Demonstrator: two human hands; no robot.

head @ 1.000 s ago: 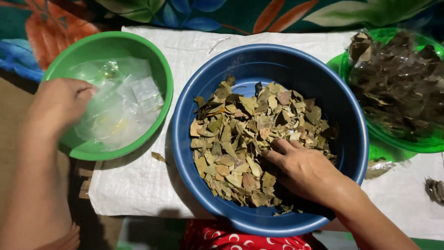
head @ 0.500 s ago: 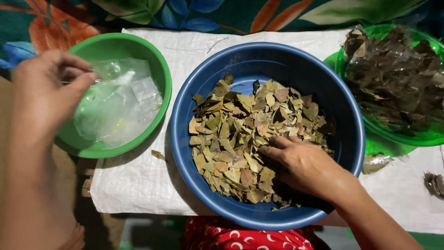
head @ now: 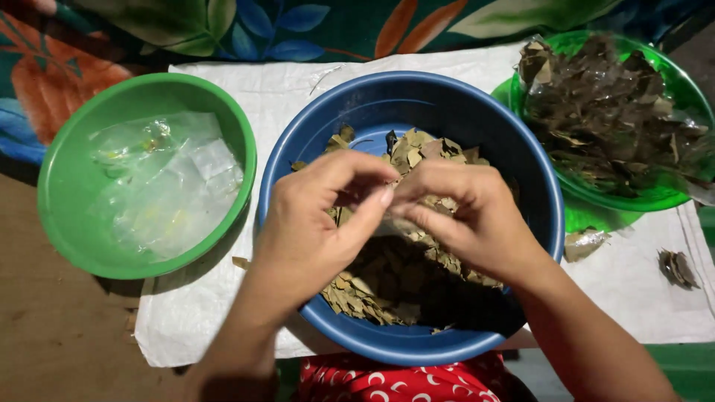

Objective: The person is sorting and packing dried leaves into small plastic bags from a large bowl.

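A blue basin (head: 417, 93) in the middle holds a heap of dried leaves (head: 417, 149). Both my hands hover over it. My left hand (head: 320, 223) and my right hand (head: 462, 212) meet fingertip to fingertip, pinching a small clear plastic bag (head: 391, 223) between them; the bag is thin and hard to make out. A green bowl (head: 67, 186) at the left holds several clear plastic bags (head: 167, 186).
At the right, a green bowl (head: 655, 197) is piled with dark dried leaves in clear packets (head: 611, 112). Loose packets (head: 585, 244) and leaf bits (head: 676, 268) lie on the white woven sheet (head: 216, 298). Floral cloth (head: 223, 30) lies behind; red cloth (head: 387, 380) is at the front.
My left hand left the green bowl and came over the blue basin. My right hand lifted off the leaves. The two now pinch a clear bag together.
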